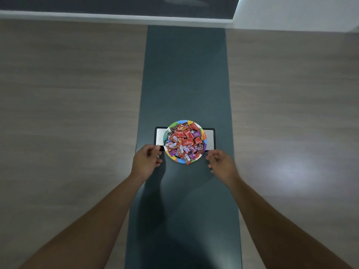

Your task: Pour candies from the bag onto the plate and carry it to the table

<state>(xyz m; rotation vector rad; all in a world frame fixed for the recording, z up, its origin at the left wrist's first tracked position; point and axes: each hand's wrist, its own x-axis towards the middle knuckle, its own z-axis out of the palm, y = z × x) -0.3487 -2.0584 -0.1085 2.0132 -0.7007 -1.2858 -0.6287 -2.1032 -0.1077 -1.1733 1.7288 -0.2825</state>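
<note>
The plate heaped with candies sat on the dark strip of the tabletop, between the two grips. The left hand hovered just beside its left rim, fingers loosely curled and holding nothing. The right hand hung just off the right rim, likewise half open and empty. A pale panel lay under the plate, beyond both grips.

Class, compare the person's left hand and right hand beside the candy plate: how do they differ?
The left hand lies beside the plate rim, apparently touching; the right hand sits clear of it. The left hand reaches slightly farther forward than the right hand. Both have loosely curled fingers and hold nothing.
</note>
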